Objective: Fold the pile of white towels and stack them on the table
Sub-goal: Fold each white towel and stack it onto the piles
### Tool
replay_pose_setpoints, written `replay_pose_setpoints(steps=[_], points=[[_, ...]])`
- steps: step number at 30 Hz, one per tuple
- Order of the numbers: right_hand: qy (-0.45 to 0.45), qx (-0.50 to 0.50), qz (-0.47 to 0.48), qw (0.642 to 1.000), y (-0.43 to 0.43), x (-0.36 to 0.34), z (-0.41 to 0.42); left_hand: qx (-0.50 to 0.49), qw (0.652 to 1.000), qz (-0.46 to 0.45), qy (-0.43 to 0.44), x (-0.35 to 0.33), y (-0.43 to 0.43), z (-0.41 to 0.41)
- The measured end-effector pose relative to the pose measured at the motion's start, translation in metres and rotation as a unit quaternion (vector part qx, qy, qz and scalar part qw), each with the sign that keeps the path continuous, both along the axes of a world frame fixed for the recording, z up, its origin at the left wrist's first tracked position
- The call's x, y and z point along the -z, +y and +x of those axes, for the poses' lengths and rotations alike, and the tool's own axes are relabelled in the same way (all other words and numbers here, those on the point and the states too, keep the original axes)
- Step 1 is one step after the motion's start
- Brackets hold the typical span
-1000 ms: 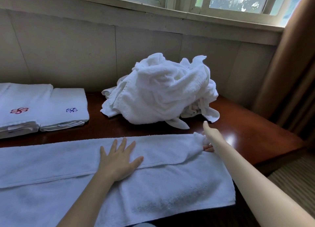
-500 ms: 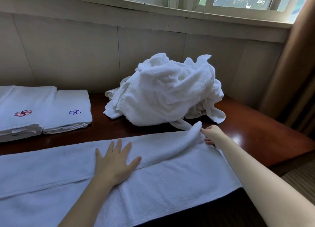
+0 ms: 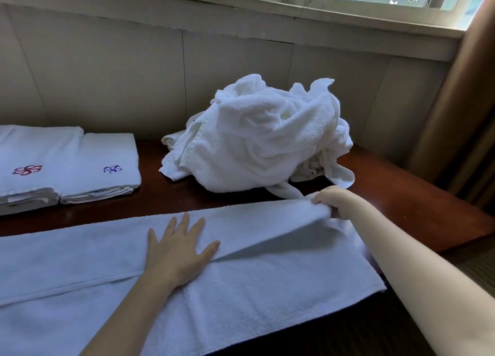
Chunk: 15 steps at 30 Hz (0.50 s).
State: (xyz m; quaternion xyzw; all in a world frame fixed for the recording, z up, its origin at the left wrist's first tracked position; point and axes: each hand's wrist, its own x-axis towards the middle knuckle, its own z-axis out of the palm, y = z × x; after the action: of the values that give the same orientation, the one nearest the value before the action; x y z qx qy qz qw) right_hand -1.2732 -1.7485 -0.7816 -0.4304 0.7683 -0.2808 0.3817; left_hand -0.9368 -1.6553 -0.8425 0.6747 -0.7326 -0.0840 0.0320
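Note:
A long white towel [image 3: 254,280] lies spread across the front of the dark wooden table [image 3: 417,208], its far edge folded over toward me. My left hand [image 3: 178,251] presses flat on that folded layer, fingers spread. At the towel's far right corner, my right hand [image 3: 337,201] grips the folded layer and lifts it a little off the layer below. Behind it sits a crumpled pile of white towels [image 3: 265,139] against the wall.
Two stacks of folded white towels stand at the back left, one with a red emblem [image 3: 26,170], one with a blue emblem [image 3: 112,169]. A tiled wall and window sill run behind the table. A brown curtain [image 3: 460,109] hangs at the right.
My right hand has taken hold of the towel's folded corner and raised it. My left hand has stayed flat on the towel. The view has shifted slightly.

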Motion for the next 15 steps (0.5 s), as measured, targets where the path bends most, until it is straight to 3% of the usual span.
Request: replay_pose_setpoints(steps=[3, 6, 12, 15], points=[[0.140, -0.053, -0.025, 0.988, 0.003, 0.008, -0.008, 0.000, 1.000, -0.011, 0.008, -0.002, 0.000, 0.000], [0.337, -0.120, -0.023, 0.933, 0.006, 0.023, -0.003, 0.002, 1.000, -0.006, 0.007, 0.000, 0.001, 0.000], [0.460, -0.113, -0.037, 0.880, 0.002, 0.027, 0.009, 0.000, 1.000, 0.001, 0.007, 0.002, 0.002, 0.001], [0.470, -0.106, 0.008, 0.876, 0.002, 0.029, 0.009, -0.007, 1.000, -0.003, 0.005, 0.002, 0.002, 0.001]])
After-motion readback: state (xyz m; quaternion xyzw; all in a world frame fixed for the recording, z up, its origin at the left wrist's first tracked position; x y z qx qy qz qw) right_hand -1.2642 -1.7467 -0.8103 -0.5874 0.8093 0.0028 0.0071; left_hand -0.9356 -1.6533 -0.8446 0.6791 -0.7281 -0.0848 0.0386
